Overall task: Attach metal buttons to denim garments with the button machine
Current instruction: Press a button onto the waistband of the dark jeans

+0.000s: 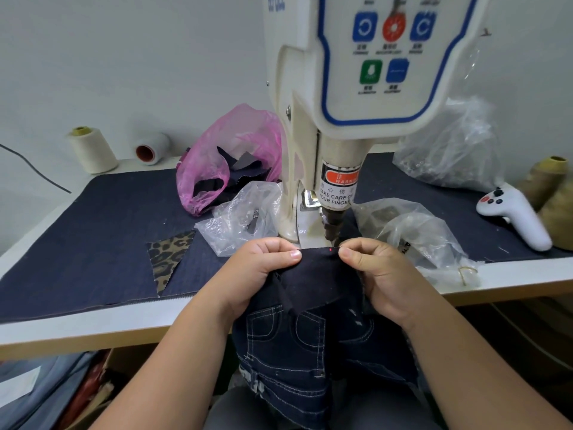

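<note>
1. Bright, even light; shadows soft and faint.
2. Control panel (383,54) above the hands blurred, its labels unreadable.
3. Wide-angle bend: bench (93,321) edge curves left of the left hand (263,268).
4. Clear plastic bag (446,144) beyond the right hand (375,271) glares.

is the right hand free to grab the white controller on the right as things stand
Probably not yet: the right hand pinches the denim under the machine head. The path to the controller looks open once it lets go.
</note>
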A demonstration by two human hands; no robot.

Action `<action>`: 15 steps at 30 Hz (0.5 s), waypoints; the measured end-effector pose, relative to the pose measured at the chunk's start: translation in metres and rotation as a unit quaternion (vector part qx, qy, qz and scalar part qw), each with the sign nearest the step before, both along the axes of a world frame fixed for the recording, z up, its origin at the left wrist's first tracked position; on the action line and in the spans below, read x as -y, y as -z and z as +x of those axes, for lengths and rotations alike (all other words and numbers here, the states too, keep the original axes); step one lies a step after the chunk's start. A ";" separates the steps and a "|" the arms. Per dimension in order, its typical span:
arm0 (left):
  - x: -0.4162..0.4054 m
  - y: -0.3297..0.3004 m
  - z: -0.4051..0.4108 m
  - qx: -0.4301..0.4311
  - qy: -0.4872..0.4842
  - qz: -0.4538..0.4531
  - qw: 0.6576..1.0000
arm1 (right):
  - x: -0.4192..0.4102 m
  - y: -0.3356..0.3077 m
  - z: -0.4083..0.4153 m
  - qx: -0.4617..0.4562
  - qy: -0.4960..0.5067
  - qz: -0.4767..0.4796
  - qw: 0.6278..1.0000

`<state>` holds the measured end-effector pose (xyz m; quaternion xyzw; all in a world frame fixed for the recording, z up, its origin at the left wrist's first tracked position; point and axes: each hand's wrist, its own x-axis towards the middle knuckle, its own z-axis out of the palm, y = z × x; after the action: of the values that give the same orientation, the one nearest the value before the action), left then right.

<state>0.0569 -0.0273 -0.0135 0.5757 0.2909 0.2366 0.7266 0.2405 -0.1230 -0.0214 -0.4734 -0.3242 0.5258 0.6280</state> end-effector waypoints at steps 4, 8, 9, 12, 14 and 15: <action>-0.001 0.000 -0.001 -0.004 -0.006 -0.003 1.000 | 0.000 0.000 0.001 -0.010 -0.003 -0.005 1.000; 0.000 -0.001 -0.001 -0.004 -0.004 -0.012 1.000 | 0.000 0.000 0.002 -0.014 -0.010 -0.001 1.000; 0.000 -0.002 0.000 -0.004 -0.005 -0.014 1.000 | 0.000 0.000 0.002 -0.016 -0.011 0.000 1.000; 0.001 -0.002 0.002 0.000 -0.010 -0.016 1.000 | 0.000 0.000 0.003 -0.025 -0.010 0.002 1.000; 0.001 -0.002 0.003 0.002 -0.013 -0.018 1.000 | 0.000 -0.001 0.003 -0.032 -0.010 0.001 0.999; 0.001 -0.002 0.003 0.003 -0.013 -0.019 1.000 | 0.000 -0.001 0.004 -0.033 -0.010 -0.001 0.999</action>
<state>0.0597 -0.0285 -0.0111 0.5569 0.3005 0.2427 0.7353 0.2442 -0.1233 -0.0202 -0.4527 -0.3075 0.5478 0.6328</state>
